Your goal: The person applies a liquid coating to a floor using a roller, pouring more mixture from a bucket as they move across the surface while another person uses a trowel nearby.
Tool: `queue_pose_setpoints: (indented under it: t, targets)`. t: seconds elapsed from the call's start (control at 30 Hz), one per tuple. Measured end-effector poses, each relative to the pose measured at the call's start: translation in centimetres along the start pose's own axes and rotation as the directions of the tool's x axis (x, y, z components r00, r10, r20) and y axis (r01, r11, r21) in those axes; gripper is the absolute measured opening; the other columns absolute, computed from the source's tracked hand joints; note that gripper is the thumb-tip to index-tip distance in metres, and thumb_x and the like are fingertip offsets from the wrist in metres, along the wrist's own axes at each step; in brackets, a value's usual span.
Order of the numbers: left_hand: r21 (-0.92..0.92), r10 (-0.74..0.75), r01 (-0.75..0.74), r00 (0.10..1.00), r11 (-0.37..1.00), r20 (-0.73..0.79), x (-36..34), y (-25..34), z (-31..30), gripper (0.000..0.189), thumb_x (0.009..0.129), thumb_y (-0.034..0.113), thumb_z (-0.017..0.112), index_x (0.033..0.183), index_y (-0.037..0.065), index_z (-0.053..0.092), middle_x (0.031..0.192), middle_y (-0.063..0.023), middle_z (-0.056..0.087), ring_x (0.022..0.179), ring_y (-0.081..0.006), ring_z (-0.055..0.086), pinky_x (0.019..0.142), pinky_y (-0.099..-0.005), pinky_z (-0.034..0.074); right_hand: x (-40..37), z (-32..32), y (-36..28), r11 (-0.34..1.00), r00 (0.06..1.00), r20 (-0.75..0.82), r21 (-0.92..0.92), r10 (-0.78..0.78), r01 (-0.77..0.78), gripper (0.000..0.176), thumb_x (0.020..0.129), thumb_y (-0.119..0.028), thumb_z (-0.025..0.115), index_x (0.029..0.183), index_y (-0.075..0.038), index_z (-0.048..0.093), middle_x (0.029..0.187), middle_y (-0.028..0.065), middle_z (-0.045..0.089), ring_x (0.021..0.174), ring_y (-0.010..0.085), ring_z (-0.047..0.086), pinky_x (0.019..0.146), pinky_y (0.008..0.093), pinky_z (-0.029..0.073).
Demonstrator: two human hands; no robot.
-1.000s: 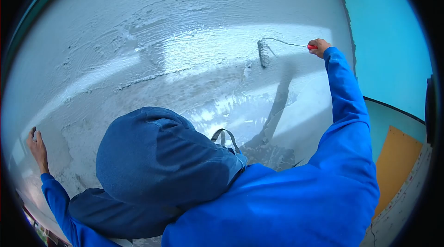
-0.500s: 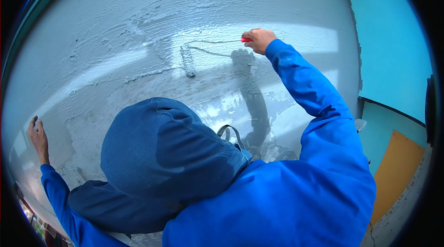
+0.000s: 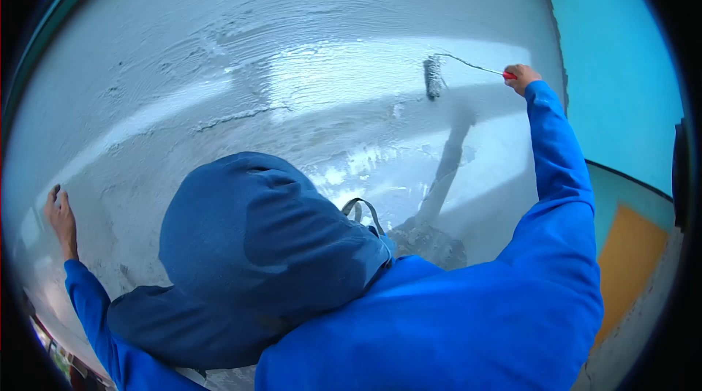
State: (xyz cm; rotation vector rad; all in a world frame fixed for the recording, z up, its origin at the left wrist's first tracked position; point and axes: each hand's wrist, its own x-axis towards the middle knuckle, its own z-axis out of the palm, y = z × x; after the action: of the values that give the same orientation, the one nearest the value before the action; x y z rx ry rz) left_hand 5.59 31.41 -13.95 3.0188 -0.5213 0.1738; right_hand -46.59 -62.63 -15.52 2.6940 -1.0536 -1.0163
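My right hand is closed round the red handle of a paint roller, out at the right side of the head view. The roller's grey, coated sleeve lies against the wet grey wall, left of the hand, with its bent wire frame running between them. At the far left, my left hand is raised with its fingers stretched and apart, beside the wall surface, holding nothing. Ridged streaks of coating cover the upper wall, and a thicker ridge crosses it left of the roller.
A dark blue hooded head and blue-sleeved shoulders fill the lower middle. Turquoise panelling borders the wall on the right, above an orange-brown board. Smoother, patchy wall shows below the roller. A dark green frame edge runs along the upper left.
My right hand has moved right with the paint roller, and the sleeve has travelled from mid-wall towards the right side. My left hand has stayed in place.
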Motion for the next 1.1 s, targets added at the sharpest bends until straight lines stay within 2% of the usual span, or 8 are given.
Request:
queue_pose_setpoints:
  t: [0.17, 0.43, 0.57, 0.67, 0.8, 0.93, 1.03, 1.1]
  targets:
    - [0.012, -0.029, 0.030, 0.998, 0.999, -0.048, -0.6, 1.7, -1.0, 0.031, 0.087, 0.021, 0.055, 0.112, 0.004, 0.059, 0.112, -0.0142, 0.058, 0.108, -0.0282, 0.048, 0.093, -0.0352, 0.037, 4.0, 0.6, -5.8, 0.934, 0.951, -0.064, 0.179, -0.303, 0.309, 0.027, 0.079, -0.021, 0.064, 0.103, -0.010, 0.064, 0.093, 0.0166, 0.066, 0.089, 0.0335, 0.062, 0.078, 0.0407, 0.049]
    - [-0.055, -0.107, 0.104, 0.992, 0.993, -0.070, -1.6, 3.9, -2.5, 0.031, 0.088, 0.022, 0.054, 0.112, 0.002, 0.059, 0.113, -0.0156, 0.057, 0.111, -0.0285, 0.048, 0.093, -0.0352, 0.041, 3.5, -3.9, -32.2, 0.745, 0.748, -0.239, 0.122, -0.619, 0.655, 0.025, 0.080, -0.025, 0.061, 0.102, -0.012, 0.062, 0.090, 0.0148, 0.065, 0.087, 0.0343, 0.062, 0.075, 0.0450, 0.049]
    - [-0.075, -0.159, 0.152, 0.983, 0.986, -0.093, -1.7, 3.5, -2.4, 0.031, 0.088, 0.021, 0.054, 0.112, 0.002, 0.059, 0.113, -0.0157, 0.057, 0.110, -0.0282, 0.048, 0.091, -0.0345, 0.043, 0.8, -7.0, -41.1, 0.657, 0.682, -0.193, 0.182, -0.706, 0.732, 0.026, 0.083, -0.030, 0.058, 0.104, -0.013, 0.061, 0.094, 0.0139, 0.065, 0.091, 0.0338, 0.061, 0.077, 0.0446, 0.048]
    - [-0.050, -0.163, 0.160, 0.985, 0.986, -0.063, -1.9, 2.3, -2.1, 0.031, 0.088, 0.021, 0.054, 0.111, 0.001, 0.059, 0.114, -0.0160, 0.056, 0.110, -0.0284, 0.049, 0.093, -0.0351, 0.040, 2.4, -8.0, -37.3, 0.694, 0.713, -0.190, 0.162, -0.675, 0.701, 0.028, 0.083, -0.031, 0.059, 0.106, -0.014, 0.061, 0.096, 0.0134, 0.065, 0.093, 0.0328, 0.060, 0.079, 0.0431, 0.047]
    - [-0.028, -0.155, 0.153, 0.985, 0.988, -0.072, -2.5, 0.0, -1.1, 0.031, 0.088, 0.020, 0.054, 0.112, 0.001, 0.059, 0.113, -0.0162, 0.056, 0.110, -0.0283, 0.049, 0.094, -0.0358, 0.038, 6.7, -7.2, -23.3, 0.794, 0.807, -0.220, 0.164, -0.549, 0.585, 0.027, 0.083, -0.026, 0.059, 0.101, -0.007, 0.061, 0.091, 0.0181, 0.063, 0.088, 0.0342, 0.060, 0.078, 0.0410, 0.046]
    - [-0.009, -0.199, 0.198, 0.980, 0.980, -0.025, -2.7, -0.4, -0.7, 0.031, 0.088, 0.020, 0.054, 0.112, 0.001, 0.059, 0.114, -0.0154, 0.056, 0.111, -0.0285, 0.048, 0.095, -0.0363, 0.038, 10.2, -5.5, -10.4, 0.893, 0.907, -0.175, 0.181, -0.384, 0.413, 0.027, 0.082, -0.027, 0.059, 0.101, -0.008, 0.061, 0.094, 0.0182, 0.063, 0.091, 0.0361, 0.059, 0.079, 0.0416, 0.046]
    - [0.003, -0.184, 0.184, 0.983, 0.983, -0.003, -2.4, 1.0, -1.2, 0.031, 0.089, 0.021, 0.053, 0.113, 0.002, 0.059, 0.115, -0.0150, 0.056, 0.111, -0.0284, 0.048, 0.093, -0.0358, 0.039, 12.3, -6.0, -7.0, 0.907, 0.914, -0.167, 0.147, -0.370, 0.394, 0.030, 0.084, -0.028, 0.058, 0.102, -0.004, 0.061, 0.092, 0.0181, 0.063, 0.089, 0.0340, 0.060, 0.079, 0.0411, 0.046]
    - [-0.003, -0.191, 0.191, 0.981, 0.982, -0.020, -3.1, 1.3, -2.2, 0.032, 0.089, 0.022, 0.053, 0.114, 0.002, 0.058, 0.115, -0.0149, 0.056, 0.111, -0.0279, 0.048, 0.092, -0.0351, 0.040, 14.3, -7.2, -9.0, 0.902, 0.913, -0.145, 0.159, -0.381, 0.401, 0.030, 0.084, -0.028, 0.058, 0.103, -0.004, 0.061, 0.092, 0.0176, 0.064, 0.088, 0.0334, 0.060, 0.079, 0.0411, 0.046]
